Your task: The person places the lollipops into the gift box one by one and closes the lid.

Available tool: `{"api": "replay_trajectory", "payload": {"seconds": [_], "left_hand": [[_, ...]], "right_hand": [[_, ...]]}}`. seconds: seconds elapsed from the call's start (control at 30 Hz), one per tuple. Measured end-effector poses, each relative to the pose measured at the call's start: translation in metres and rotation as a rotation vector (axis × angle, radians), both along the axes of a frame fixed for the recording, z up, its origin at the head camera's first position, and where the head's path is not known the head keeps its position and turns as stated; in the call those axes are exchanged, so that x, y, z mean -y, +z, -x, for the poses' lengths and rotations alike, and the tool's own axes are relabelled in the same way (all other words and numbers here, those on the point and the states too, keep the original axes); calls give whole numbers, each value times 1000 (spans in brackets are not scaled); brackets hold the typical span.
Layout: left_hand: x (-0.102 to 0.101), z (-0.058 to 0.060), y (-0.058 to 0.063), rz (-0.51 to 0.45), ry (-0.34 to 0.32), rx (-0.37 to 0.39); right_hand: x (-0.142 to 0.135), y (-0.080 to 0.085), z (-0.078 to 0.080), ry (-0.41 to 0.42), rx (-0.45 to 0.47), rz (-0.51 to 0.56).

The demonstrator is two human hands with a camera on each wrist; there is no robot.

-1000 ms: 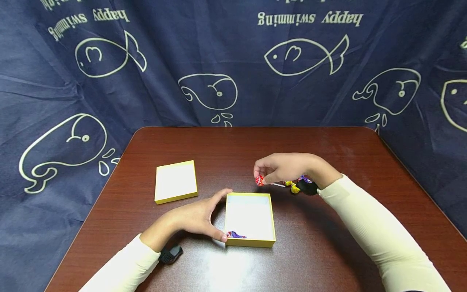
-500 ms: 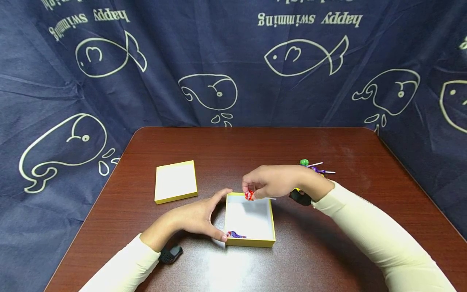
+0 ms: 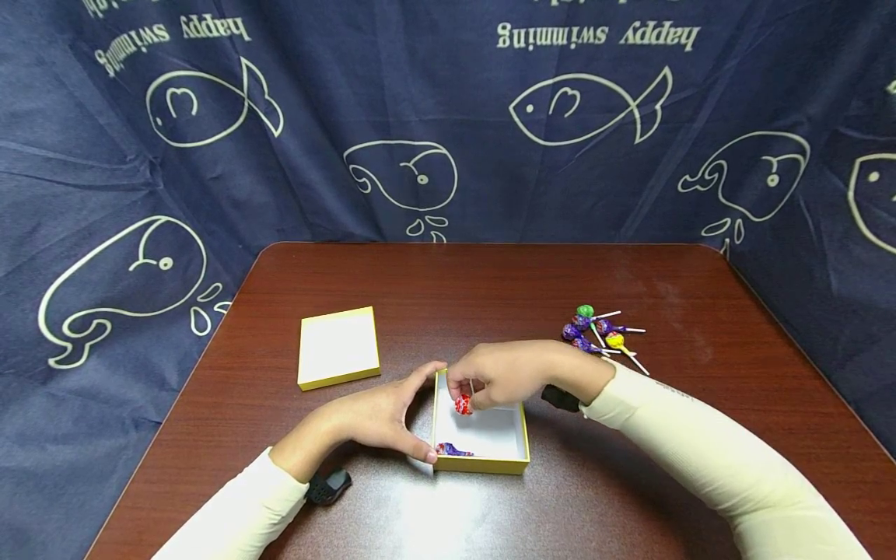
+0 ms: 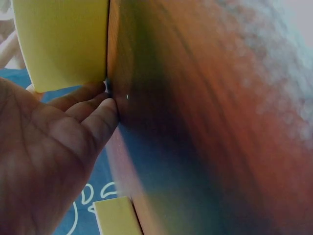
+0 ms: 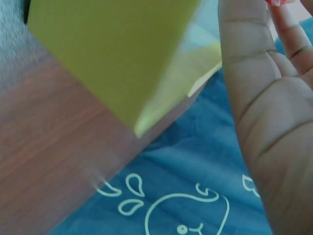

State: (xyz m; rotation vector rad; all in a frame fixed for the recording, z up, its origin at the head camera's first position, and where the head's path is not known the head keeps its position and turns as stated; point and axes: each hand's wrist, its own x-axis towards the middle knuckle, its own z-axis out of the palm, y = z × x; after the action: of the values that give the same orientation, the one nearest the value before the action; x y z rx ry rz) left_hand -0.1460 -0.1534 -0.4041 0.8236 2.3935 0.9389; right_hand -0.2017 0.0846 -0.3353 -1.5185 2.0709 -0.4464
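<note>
A square yellow box [image 3: 483, 466] with a white inside stands open-topped in front of me. My left hand [image 3: 378, 412] holds its left side, thumb at the near corner and index finger at the far one. In the left wrist view, the other fingers [image 4: 100, 120] lie low beside the yellow wall. My right hand [image 3: 511, 372] pinches a red-wrapped lollipop [image 3: 463, 404] by its head between thumb and fingers, low over the box's far left part. Its white stick is mostly hidden by the hand. A purple-wrapped lollipop [image 3: 453, 449] lies along the box's near left edge.
A shallow yellow box lid [image 3: 339, 348], white inside up, lies to the left. Several lollipops lie in a cluster at the right: a green one [image 3: 585, 311], a yellow one [image 3: 615, 341] and purple ones [image 3: 571, 332]. A dark blue printed cloth [image 3: 476, 194] hangs behind the brown table [image 3: 434, 288].
My right hand has carried the red lollipop left and toward me, from beside the cluster to over the box, uncovering the other lollipops. My left hand and the box have stayed put.
</note>
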Motion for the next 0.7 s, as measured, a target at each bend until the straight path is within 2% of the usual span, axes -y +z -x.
{"api": "replay_trajectory", "payload": {"seconds": [0.5, 0.7], "left_hand": [[0, 0, -1, 3, 1, -5], [0, 0, -1, 9, 6, 1]], "right_hand": [[10, -28, -4, 11, 26, -97], [13, -34, -6, 21, 27, -130]]}}
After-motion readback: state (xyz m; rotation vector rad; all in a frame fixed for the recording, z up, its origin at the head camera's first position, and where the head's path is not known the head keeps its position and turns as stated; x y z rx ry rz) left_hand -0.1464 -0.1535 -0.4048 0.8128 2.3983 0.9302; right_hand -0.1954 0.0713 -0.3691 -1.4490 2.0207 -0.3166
